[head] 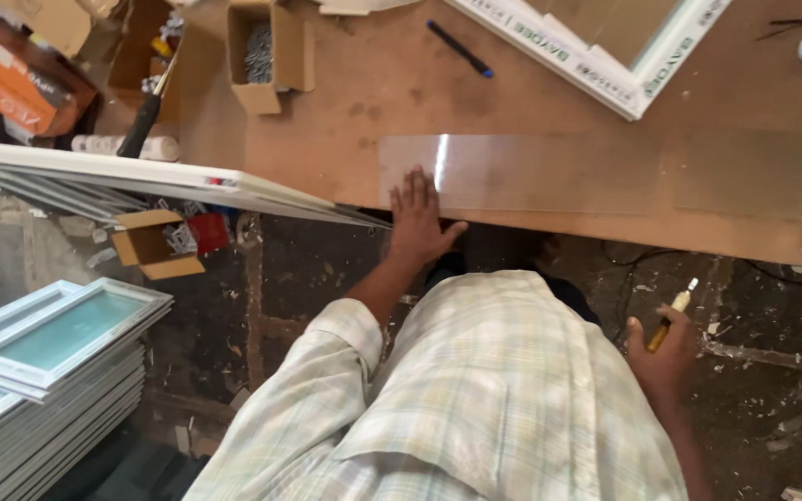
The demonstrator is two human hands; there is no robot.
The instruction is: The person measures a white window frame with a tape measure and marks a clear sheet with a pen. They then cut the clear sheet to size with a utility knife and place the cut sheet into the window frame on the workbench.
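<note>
A clear glass pane (549, 172) lies flat near the front edge of a brown workbench (744, 102). My left hand (417, 218) rests on the pane's left end, fingers spread, thumb hooked over the bench edge. My right hand (663, 357) hangs low beside my checked shirt, below the bench, and grips a small yellow-handled glass cutter (671, 313) with its tip pointing up.
A white window frame (605, 65) and a blue pen (459, 48) lie at the bench's far side. An open carton of screws (264, 54) stands far left. Long white profiles (141, 176) stick out to the left. Stacked glazed frames (48, 362) stand lower left on the littered floor.
</note>
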